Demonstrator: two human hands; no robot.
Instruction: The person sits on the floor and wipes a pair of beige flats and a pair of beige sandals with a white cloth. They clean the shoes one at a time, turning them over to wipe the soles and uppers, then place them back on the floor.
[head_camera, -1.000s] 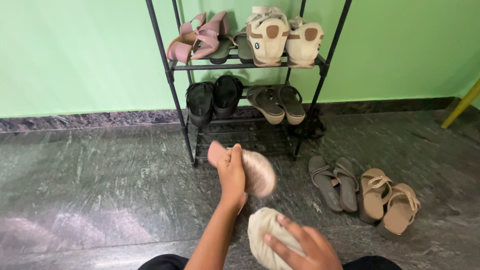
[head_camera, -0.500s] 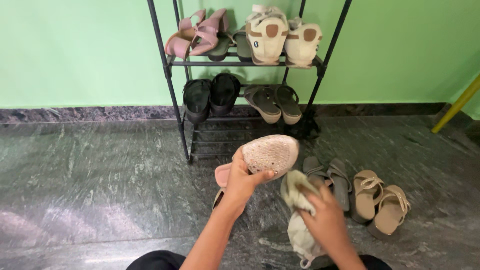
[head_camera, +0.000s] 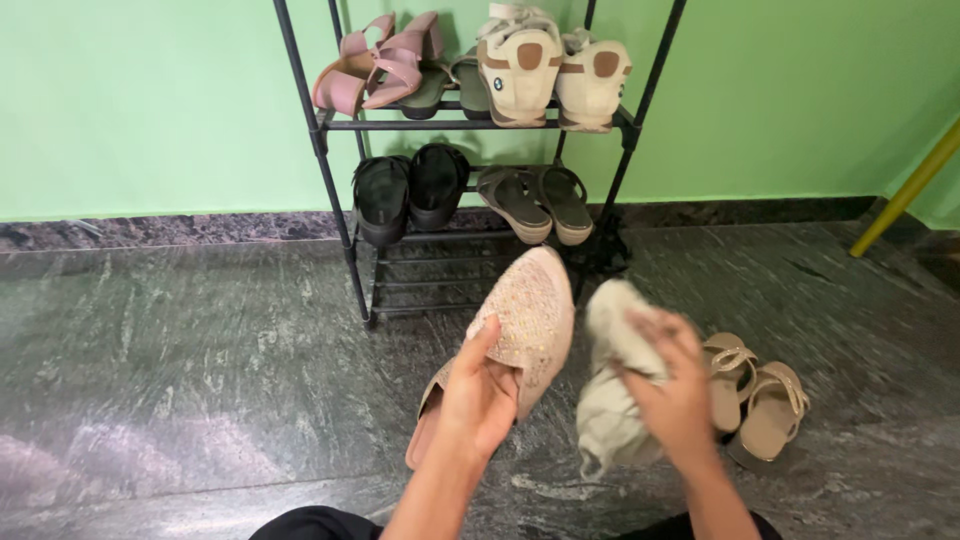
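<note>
The left hand holds a pale pink slip-on shoe with a studded, glittery upper above the grey marble floor. The toe points up and away, so the upper faces the right hand. The left fingers are closed around its middle part, thumb on top. The right hand grips a crumpled beige cloth just beside the shoe, fingers curled into the fabric. Behind stands a black metal shoe rack; tan strappy sandals lie near the cloth.

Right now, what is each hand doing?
Left hand: closed on the pink slipper.
Right hand: closed on the pale cloth.
</note>
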